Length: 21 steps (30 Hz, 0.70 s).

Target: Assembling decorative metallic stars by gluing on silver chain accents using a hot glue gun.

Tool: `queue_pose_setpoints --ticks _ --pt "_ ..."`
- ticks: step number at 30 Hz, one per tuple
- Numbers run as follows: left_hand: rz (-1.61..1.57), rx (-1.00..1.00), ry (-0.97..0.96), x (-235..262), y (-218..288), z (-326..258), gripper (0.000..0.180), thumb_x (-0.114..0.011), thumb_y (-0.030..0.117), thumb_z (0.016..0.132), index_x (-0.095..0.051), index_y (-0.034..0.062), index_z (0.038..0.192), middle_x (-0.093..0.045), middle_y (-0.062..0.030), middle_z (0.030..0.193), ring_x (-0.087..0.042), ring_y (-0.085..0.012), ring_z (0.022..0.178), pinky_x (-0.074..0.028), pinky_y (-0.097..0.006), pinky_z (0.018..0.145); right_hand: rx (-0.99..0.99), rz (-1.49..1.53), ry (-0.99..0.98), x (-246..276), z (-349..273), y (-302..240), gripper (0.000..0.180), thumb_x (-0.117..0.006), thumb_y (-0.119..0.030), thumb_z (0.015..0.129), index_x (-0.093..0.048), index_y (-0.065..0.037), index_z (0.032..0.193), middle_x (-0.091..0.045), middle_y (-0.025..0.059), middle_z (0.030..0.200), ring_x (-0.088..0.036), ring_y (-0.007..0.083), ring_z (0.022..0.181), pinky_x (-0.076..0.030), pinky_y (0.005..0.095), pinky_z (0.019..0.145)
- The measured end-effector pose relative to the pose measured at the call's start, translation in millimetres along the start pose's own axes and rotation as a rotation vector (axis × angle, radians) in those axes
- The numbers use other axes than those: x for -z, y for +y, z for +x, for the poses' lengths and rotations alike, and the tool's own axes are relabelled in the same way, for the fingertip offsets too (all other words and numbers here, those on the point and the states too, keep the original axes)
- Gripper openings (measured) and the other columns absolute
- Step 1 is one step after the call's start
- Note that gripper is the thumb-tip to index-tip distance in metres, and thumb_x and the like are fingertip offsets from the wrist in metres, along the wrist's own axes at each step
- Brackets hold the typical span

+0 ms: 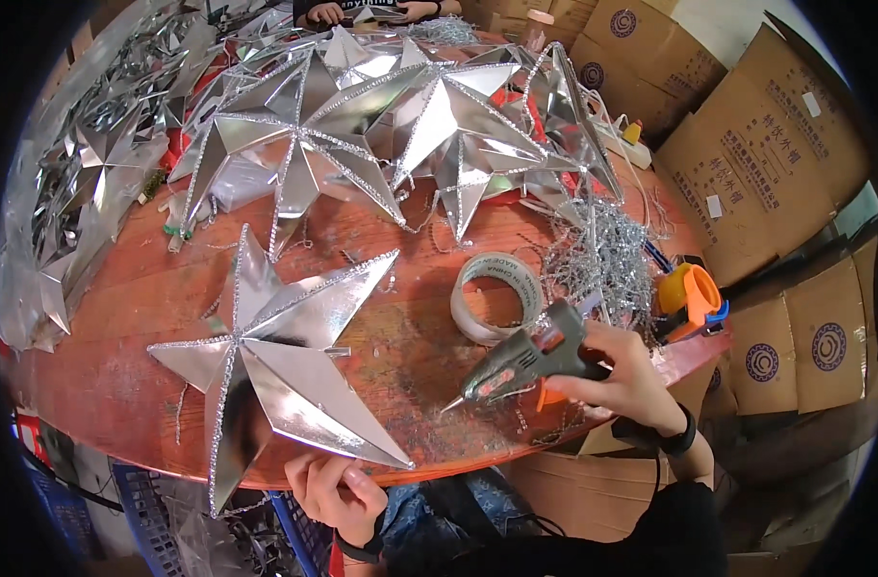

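A silver five-pointed star (294, 385) lies on the near left of the red-brown table, glittery silver trim along several of its ridges. My left hand (338, 495) is curled at the table's front edge, just beside the star's lower edge. Its fingers are bent together; whether they pinch the star or a bit of trim is hidden. With my right hand (636, 380) I hold a dark green glue gun (516, 361) by its handle. The nozzle points down and left, a little right of the star's lower right tip. An orange trigger shows under the gun.
Finished-looking silver stars (299, 130) pile up at the back. A tape roll (463, 313), a heap of silver trim (602, 260) and an orange tape dispenser (694, 298) lie right. Cardboard boxes (766, 144) stand beyond. Another person's hands (415, 12) work at the far edge.
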<state>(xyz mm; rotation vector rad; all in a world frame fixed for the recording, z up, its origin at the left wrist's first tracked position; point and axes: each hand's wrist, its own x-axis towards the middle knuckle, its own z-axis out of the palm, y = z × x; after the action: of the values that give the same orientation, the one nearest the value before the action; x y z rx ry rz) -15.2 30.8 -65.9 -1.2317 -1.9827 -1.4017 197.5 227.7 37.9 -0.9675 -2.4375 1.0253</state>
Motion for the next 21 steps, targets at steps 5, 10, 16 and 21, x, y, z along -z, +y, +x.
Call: queue_pose_setpoints --ticks 5,10,16,21 --pt "0.021 -0.007 0.011 -1 1 1 0.011 -0.050 0.014 0.083 -0.056 0.0039 0.084 -0.053 -0.0040 0.063 -0.046 -0.0251 0.072 -0.040 -0.034 0.062 -0.062 0.008 0.149 -1 17 2 0.027 -0.073 -0.020 0.080 -0.059 0.003 0.083 -0.048 0.0041 0.058 -0.043 0.0072 0.053 -0.034 0.0248 0.047" --pt "0.002 0.019 -0.008 1 2 2 0.013 -0.048 0.013 0.087 -0.055 0.0022 0.085 -0.047 -0.0062 0.062 -0.044 -0.0253 0.070 -0.038 -0.035 0.062 -0.140 -0.068 0.194 -2 29 6 0.038 -0.062 -0.032 0.089 -0.061 0.005 0.080 -0.056 0.0176 0.061 -0.050 0.0214 0.049 -0.040 0.0338 0.049" --pt "-0.001 -0.006 0.015 -1 -2 1 0.010 -0.050 0.012 0.084 -0.054 0.0030 0.083 -0.049 -0.0054 0.061 -0.045 -0.0251 0.067 -0.038 -0.035 0.058 -0.073 -0.367 0.370 32 26 20 0.023 -0.059 -0.022 0.089 -0.061 0.001 0.089 -0.056 0.0209 0.065 -0.056 0.0367 0.061 -0.044 0.0401 0.058" --pt "-0.036 -0.004 0.045 -4 -2 1 0.007 -0.051 0.010 0.082 -0.054 0.0033 0.083 -0.050 -0.0056 0.062 -0.045 -0.0254 0.067 -0.039 -0.035 0.059 0.047 -0.514 0.312 58 38 48 0.020 -0.061 -0.012 0.083 -0.058 -0.005 0.102 -0.063 0.0177 0.081 -0.062 0.0351 0.076 -0.047 0.0423 0.067"
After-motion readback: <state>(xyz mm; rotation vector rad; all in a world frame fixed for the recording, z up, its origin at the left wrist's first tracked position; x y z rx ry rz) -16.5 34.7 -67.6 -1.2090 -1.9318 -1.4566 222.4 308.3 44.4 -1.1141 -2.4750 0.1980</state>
